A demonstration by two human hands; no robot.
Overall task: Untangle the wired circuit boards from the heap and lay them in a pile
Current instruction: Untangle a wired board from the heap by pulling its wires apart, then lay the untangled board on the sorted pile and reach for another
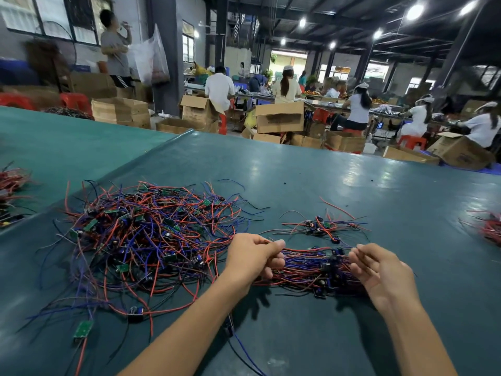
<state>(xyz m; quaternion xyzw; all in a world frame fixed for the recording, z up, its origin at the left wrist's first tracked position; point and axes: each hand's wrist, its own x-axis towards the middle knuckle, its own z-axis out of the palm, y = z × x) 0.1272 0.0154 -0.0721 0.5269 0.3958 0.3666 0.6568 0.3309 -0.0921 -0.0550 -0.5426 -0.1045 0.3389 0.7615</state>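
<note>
A big tangled heap (151, 234) of small green circuit boards with red, blue and black wires covers the left part of the green table (298, 172). Between my hands lies a straightened bundle of wired boards (311, 267), wires running left to right. My left hand (252, 259) grips the bundle's left end with curled fingers. My right hand (379, 270) touches the bundle's right end, its fingers bent among the wire tips. A smaller loose cluster of boards (320, 226) rests just beyond the bundle. One stray board (82, 329) lies near the front left.
More wire clumps sit at the far left edge (10, 185) and far right edge (488, 229) of the table. Beyond the table stand cardboard boxes (279, 116), red stools and several seated workers.
</note>
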